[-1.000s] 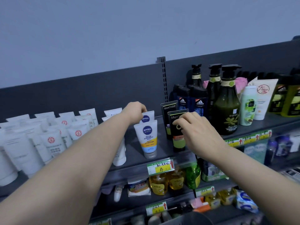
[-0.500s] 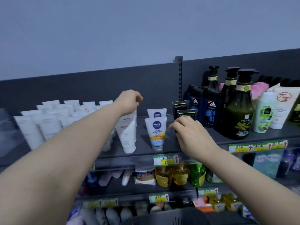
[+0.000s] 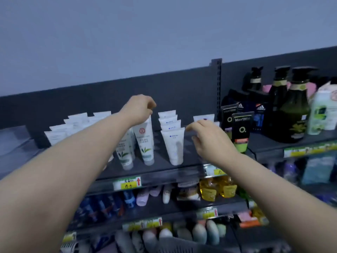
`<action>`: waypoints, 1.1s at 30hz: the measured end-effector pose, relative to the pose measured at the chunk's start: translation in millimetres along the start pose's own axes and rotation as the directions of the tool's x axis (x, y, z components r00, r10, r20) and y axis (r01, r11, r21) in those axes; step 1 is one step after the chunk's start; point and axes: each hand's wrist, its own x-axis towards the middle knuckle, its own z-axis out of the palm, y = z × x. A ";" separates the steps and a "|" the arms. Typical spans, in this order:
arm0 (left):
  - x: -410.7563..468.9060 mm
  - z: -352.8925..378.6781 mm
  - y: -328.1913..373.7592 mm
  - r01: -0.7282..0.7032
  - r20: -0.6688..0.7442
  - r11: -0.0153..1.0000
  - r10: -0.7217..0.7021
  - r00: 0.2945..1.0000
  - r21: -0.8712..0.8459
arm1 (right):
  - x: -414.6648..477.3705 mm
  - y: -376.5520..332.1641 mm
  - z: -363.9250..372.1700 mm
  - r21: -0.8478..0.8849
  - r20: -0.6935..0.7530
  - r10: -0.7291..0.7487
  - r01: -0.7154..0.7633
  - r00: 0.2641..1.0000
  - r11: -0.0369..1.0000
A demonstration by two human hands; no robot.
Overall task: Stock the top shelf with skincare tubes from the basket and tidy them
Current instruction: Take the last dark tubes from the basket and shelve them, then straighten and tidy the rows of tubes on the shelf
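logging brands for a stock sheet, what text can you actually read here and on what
"Men", rest blurred, with a big "O" below: front black tube.
Three-stripe logo, word unreadable: dark bottles.
Blue print, too blurred: front white tube.
Red seal and print, too blurred: leaf-print tube.
Handwriting beside a red arrow, unreadable: price tag.

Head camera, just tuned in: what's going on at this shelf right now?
A person is tidying tubes that stand on the dark grey top shelf. Their left hand is curled over the crimped top of a white tube with a red round logo and green leaves; whether it actually pinches the tube is hidden. Their right hand hovers loosely open, holding nothing, beside a row of white tubes with small blue print. Neither hand is carrying a new tube.
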 end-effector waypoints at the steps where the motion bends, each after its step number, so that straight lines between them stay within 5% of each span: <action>1: -1.3 1.9 -2.8 -0.020 -0.004 1.000 0.020 1.000 -0.015 | -3.7 -6.2 3.0 -0.004 -0.004 0.006 -0.006 1.000 1.000; 11: -62.0 36.6 24.7 -0.132 -0.222 0.957 0.074 0.972 -0.257 | -66.0 -29.2 8.1 -0.087 0.102 0.118 -0.110 0.988 0.990; 17: -116.2 59.4 42.3 -0.098 -0.114 0.964 0.071 0.991 -0.247 | -112.0 -43.1 6.2 -0.067 0.202 0.094 -0.082 0.975 0.994; 33: -153.4 37.2 26.3 -0.137 -0.088 0.965 0.120 0.989 -0.223 | -140.3 -101.4 0.1 -0.167 0.127 0.151 -0.129 0.980 0.977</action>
